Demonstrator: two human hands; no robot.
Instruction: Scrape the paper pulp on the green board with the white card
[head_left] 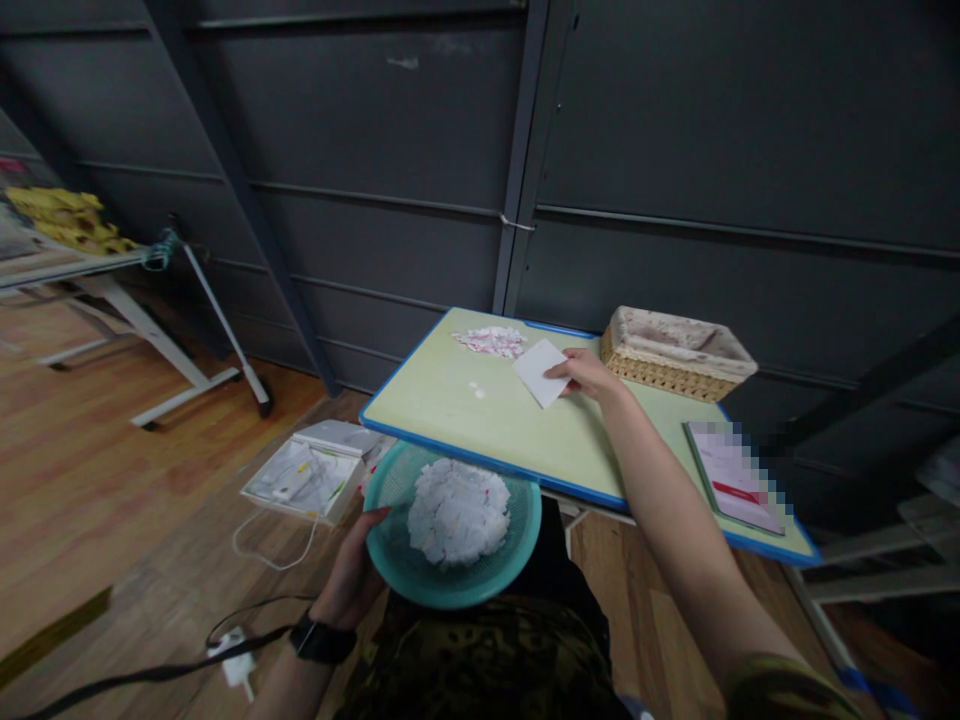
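At seven o'clock, most of the left hand's (358, 568) fingers disappear behind the teal colander (457, 593). Its heaped scraps (459, 515) are too fine for me to count. Coarse blocks mask part of the tablet (727, 465) towards four o'clock; between nine and ten, a yellow pile (71, 218) blurs beyond recognition.

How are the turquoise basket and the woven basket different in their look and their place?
The turquoise basket is round, while the woven basket is long and boxy.
The turquoise basket has a netted wall; the woven basket has a straw-coloured wall and a pale, patterned lining.
The turquoise basket is held by the left hand at the table edge; the woven basket stands on the table.
Both are open at the top.
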